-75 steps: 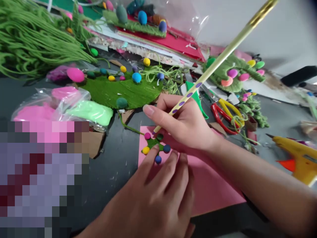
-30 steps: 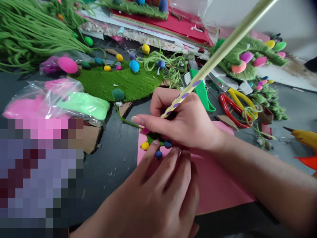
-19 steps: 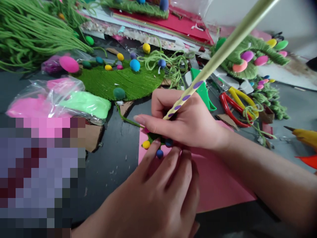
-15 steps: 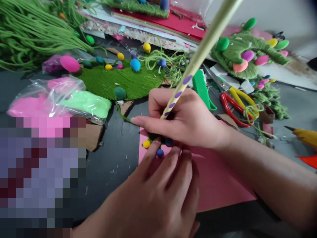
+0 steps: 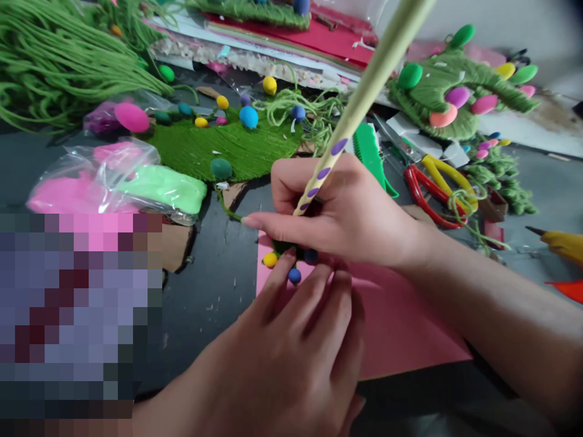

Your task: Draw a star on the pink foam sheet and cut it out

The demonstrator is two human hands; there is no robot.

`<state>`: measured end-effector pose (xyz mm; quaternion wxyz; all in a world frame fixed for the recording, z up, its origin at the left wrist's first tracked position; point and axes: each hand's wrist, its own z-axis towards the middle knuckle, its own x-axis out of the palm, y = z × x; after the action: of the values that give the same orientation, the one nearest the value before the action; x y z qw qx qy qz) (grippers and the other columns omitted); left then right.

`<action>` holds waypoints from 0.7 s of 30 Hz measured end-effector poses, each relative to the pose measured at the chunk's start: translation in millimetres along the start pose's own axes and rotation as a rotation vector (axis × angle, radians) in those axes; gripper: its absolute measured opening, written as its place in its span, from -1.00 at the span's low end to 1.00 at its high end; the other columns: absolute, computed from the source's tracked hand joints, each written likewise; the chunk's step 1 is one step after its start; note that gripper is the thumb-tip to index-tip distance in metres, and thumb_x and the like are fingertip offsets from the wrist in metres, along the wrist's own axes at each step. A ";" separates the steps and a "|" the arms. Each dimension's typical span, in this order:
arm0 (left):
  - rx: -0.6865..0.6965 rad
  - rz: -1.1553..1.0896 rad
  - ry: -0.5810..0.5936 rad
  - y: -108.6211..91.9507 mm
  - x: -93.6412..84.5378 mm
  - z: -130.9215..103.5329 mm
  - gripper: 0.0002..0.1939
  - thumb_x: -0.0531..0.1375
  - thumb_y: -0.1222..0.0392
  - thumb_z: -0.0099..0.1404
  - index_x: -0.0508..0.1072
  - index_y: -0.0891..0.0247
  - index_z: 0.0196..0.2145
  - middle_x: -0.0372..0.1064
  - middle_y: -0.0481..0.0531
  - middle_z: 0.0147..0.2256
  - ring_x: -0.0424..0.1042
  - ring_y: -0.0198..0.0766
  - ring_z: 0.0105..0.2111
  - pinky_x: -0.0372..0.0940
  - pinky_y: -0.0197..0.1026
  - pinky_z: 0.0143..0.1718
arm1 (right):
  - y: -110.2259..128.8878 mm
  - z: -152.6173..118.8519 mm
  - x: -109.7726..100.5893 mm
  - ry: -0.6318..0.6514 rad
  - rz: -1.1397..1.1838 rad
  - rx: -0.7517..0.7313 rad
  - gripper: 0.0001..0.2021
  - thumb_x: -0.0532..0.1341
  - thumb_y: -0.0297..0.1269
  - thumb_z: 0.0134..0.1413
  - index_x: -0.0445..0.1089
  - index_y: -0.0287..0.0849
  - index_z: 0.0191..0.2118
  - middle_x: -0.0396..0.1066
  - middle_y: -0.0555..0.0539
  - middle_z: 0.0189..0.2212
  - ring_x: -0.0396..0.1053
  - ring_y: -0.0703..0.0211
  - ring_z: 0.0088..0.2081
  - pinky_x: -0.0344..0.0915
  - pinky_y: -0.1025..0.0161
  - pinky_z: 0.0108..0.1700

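Note:
My right hand (image 5: 341, 212) is closed around a pale yellow pencil (image 5: 339, 145) with purple spots, slanting up to the right; its lower tip is hidden. The right thumb touches a thin green yarn strand (image 5: 226, 209). Below it, the fingertips of my left hand (image 5: 300, 321) press a small dark green piece (image 5: 281, 247), mostly covered by the hands, onto a pink sheet (image 5: 405, 328). A yellow bead (image 5: 270, 260) and a blue bead (image 5: 294, 275) show at its edge. Behind the hands lies a large green yarn-wrapped shape (image 5: 182, 152) with coloured balls.
Bagged clay (image 5: 159, 191) and a green yarn heap (image 5: 68, 73) lie left. To the right are a green brush (image 5: 371, 158), scissors (image 5: 432, 182), a yarn-wrapped ornament (image 5: 439, 85) and a yellow glue gun (image 5: 562, 246). Stacked sheets (image 5: 291, 45) stand behind. A pixelated patch hides the lower left.
Both hands keep their hold and have hardly moved. The whole view has shifted slightly, with the pencil's upper end a little further left.

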<state>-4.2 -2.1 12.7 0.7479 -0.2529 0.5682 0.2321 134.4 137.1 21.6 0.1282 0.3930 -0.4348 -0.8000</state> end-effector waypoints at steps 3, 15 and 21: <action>0.014 0.000 0.009 0.8 -0.7 0.4 -0.43 0.08 -0.10 0.51 0.45 0.34 0.26 0.43 0.25 0.27 0.37 0.17 0.26 0.26 0.22 0.20 | -0.9 0.7 -0.5 -0.029 -0.017 -0.022 -0.63 0.38 -0.29 0.28 0.21 -0.12 -0.47 0.24 0.14 -0.54 0.25 0.37 -0.48 0.20 0.30 -0.37; 0.033 -0.042 0.093 1.2 -9.4 2.2 -0.38 -0.01 -0.04 0.57 0.34 0.54 0.31 0.31 0.54 0.29 0.29 0.33 0.32 0.22 0.42 0.27 | -1.4 3.4 0.0 -0.011 -0.063 -0.005 -0.57 0.36 -0.10 0.27 0.18 -0.09 -0.50 0.32 0.10 -0.56 0.26 0.31 -0.49 0.21 0.23 -0.39; 0.001 -0.060 0.110 -0.5 -9.7 1.3 -0.39 0.04 -0.03 0.54 0.33 0.51 0.32 0.29 0.50 0.31 0.25 0.33 0.34 0.17 0.44 0.32 | -0.4 5.1 -0.6 -0.031 -0.078 0.008 -0.57 0.45 -0.10 0.16 0.21 -0.07 -0.50 0.29 0.08 -0.57 0.15 0.24 -0.50 0.13 0.20 -0.42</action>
<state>-5.3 -2.3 22.4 0.7221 -0.2820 0.6008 0.1951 131.1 140.7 23.1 0.0886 0.3977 -0.4242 -0.8087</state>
